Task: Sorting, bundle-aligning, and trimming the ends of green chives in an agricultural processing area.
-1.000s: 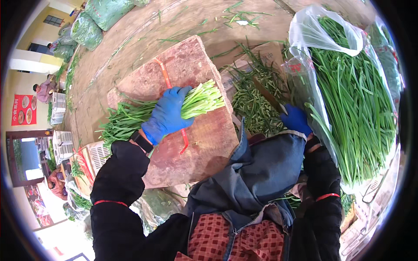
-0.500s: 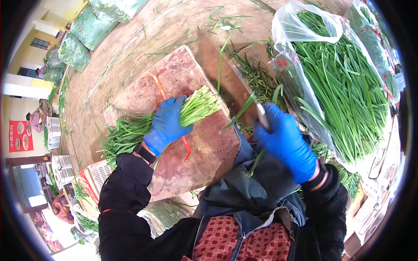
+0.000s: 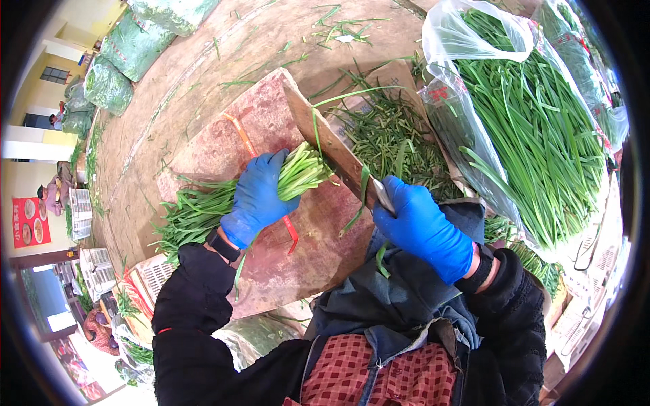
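My left hand (image 3: 261, 196), in a blue glove, is closed round a bunch of garlic chives (image 3: 196, 213) lying on a worn reddish board (image 3: 291, 264). The leafy ends spread left, while the pale stalk ends poke out to the right of my fingers. An orange strap (image 3: 242, 132) runs across the board beneath the bunch. In my right hand (image 3: 426, 233), also gloved in blue, is the handle of a large broad-bladed knife (image 3: 342, 159). Its blade stands close to the stalk ends, over the board's right edge. Loose green leaves hang on the blade.
Right of the board lies a pile of cut green trimmings (image 3: 386, 132) on cardboard. Beyond it, an open clear plastic bag (image 3: 467, 128) holds many long chives (image 3: 535, 142). Full green sacks (image 3: 135, 44) stand at the far left, with white crates (image 3: 98, 271) nearer. Scraps litter the floor.
My right hand and the knife have moved left, bringing the blade from beside the board to the stalk ends. My left hand still grips the bunch in nearly the same place.
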Demonstrator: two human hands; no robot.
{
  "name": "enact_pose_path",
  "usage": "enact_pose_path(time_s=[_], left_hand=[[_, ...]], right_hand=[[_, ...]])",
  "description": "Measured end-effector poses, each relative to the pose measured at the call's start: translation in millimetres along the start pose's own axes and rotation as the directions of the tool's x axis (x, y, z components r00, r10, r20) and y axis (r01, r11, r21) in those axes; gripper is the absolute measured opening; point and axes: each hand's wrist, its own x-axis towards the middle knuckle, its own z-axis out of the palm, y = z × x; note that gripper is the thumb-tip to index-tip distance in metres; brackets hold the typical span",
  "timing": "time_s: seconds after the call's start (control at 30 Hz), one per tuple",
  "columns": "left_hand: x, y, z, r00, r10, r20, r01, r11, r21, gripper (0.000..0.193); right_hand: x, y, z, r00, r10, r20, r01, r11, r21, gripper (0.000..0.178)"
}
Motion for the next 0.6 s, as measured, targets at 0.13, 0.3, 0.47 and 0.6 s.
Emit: enact_pose_path(time_s=[0.13, 0.3, 0.47, 0.6], left_hand=[[1.8, -3.4, 5.5, 0.999, 0.033, -0.021, -0.033, 0.999, -0.002, 0.06], [3.5, -6.5, 3.7, 0.997, 0.065, -0.042, -0.066, 0.997, -0.037, 0.049], [2.9, -10.6, 6.2, 0.999, 0.052, 0.014, -0.051, 0.997, -0.05, 0.057], [2.0, -0.9, 5.4, 0.999, 0.045, -0.028, -0.045, 0.999, 0.013, 0.061]], right_hand=[[12.5, -2.3, 8.8, 1.0, -0.013, 0.023, 0.015, 0.997, -0.071, 0.021], [39.9, -7.6, 27.6, 0.997, -0.082, -0.011, 0.081, 0.993, -0.091, 0.018], [66.1, -11.1, 39.2, 0.999, -0.001, -0.035, -0.004, 0.99, -0.14, 0.019], [73.1, 1.9, 25.6, 0.995, -0.003, -0.102, 0.001, 1.0, -0.02, 0.02]])
